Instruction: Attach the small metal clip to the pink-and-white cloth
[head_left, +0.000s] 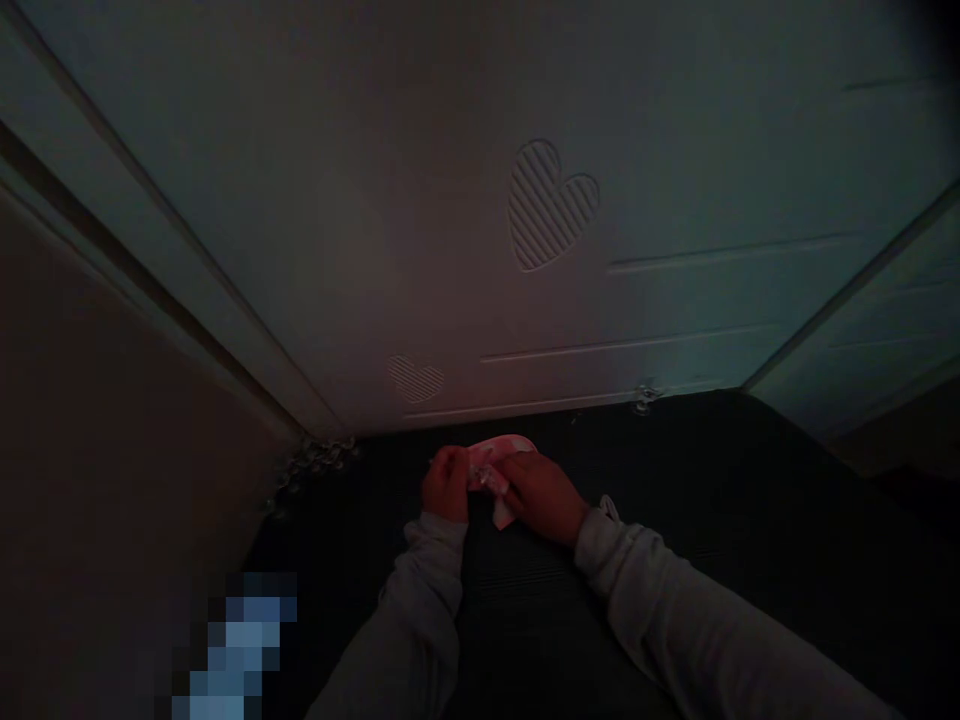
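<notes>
Two hands bunched on a small pink cloth, folding seemingly under way

Both hands meet low in the dim frame, close together on one small pink-and-white piece of cloth or paper (501,462). The left hand (445,484) is curled narrow, its fingers pinching the item's left edge. The right hand (541,494) lies partly over the item's right side, fingers bent and pressing or gripping it; exactly how the fingertips close is lost in the dark. A pale corner of the item pokes out below, between the two hands, and a pink curve shows above them.

The item rests on, or just above, a dark ribbed surface (720,520) that may be a mat or bedcover; whether it is lifted clear cannot be told. Grey sleeves (675,610) run back from both wrists toward the camera.

Judging from how it lies now, the item is crumpled and gathered rather than flat or neatly squared, so the handling looks partway along at best: it is in hand, but no tidy finished shape shows.

Beyond the hands stands a pale panel (450,250) embossed with a striped heart (550,203) and a smaller one lower left. Some small glinting bits (315,462) lie at the panel's foot, left of the hands.
</notes>
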